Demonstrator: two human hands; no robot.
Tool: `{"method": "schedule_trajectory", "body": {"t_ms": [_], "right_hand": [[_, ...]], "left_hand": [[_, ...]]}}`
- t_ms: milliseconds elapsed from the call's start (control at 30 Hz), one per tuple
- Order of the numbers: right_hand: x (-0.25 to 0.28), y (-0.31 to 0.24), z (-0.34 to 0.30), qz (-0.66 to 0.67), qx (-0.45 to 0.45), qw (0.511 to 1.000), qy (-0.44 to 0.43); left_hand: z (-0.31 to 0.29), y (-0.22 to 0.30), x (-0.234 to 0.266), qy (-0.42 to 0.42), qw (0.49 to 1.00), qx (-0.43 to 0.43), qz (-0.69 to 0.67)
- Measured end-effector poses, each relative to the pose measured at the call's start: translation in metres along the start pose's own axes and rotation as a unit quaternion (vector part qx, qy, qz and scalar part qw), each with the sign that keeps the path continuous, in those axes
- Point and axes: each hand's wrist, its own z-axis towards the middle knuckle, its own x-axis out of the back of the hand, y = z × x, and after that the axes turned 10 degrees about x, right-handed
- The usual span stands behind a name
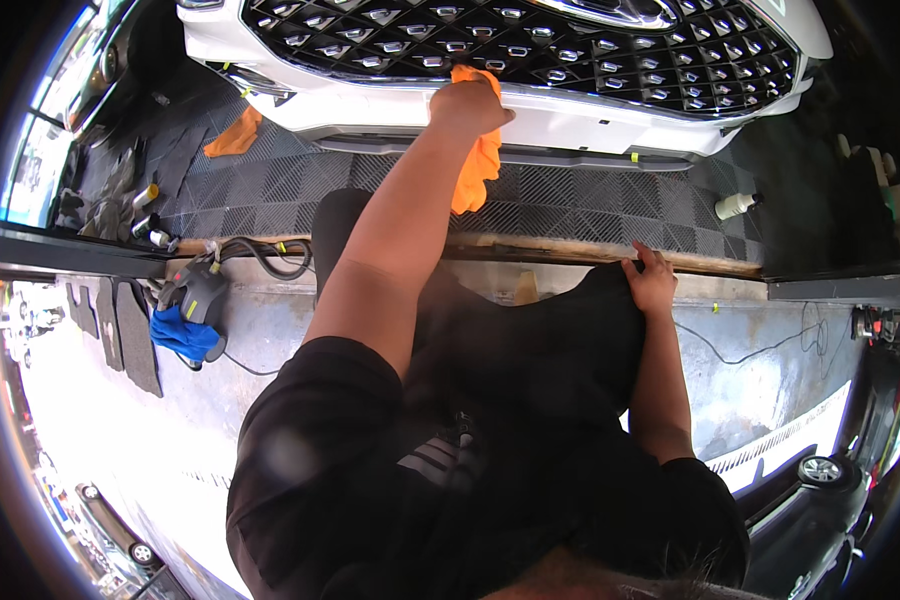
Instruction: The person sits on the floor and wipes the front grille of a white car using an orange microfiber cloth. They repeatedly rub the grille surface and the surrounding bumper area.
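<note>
We grip bunched orange cloth (478,170) in curled left hand (470,107) at white car bumper (560,110), by black lattice grille (590,50), likely cushioning contact; right hand (653,283), fingers spread, rests on black-trousered knee (610,292), probably for balance.

Your cloth (478,168) looks soft and matt. Facing you, the bumper (560,120) is smooth and glossy; the grille (535,42) looks like shiny plastic, its studs (455,46) chrome-bright. Your trousers (600,310) are matt fabric, the tiles (570,205) ribbed, the slab (725,335) smooth-looking concrete.
</note>
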Motion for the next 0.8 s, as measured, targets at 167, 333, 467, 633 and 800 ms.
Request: {"method": "schedule_trajectory", "body": {"t_ms": [167, 333, 467, 633, 800], "right_hand": [[-0.005, 0.012, -0.012, 0.041, 0.004, 0.999, 0.028], [-0.002, 0.005, 0.001, 0.027, -0.014, 0.999, 0.012], [-0.007, -0.008, 0.009, -0.025, 0.016, 0.999, 0.017], [-0.004, 0.006, 0.001, 0.015, 0.011, 1.0, 0.007], [-0.011, 0.02, -0.002, 0.016, -0.005, 1.0, 0.015]], "left_hand": [[0.021, -0.013, -0.001, -0.022, 0.999, 0.021, -0.024], [-0.024, -0.005, -0.017, -0.05, 0.999, -0.017, -0.013], [-0.001, -0.045, -0.078, -0.01, 0.87, -0.07, -0.487], [0.02, -0.034, -0.033, -0.319, 0.472, -0.005, -0.822], [-0.007, -0.003, -0.059, -0.244, 0.55, -0.015, -0.798]]}}
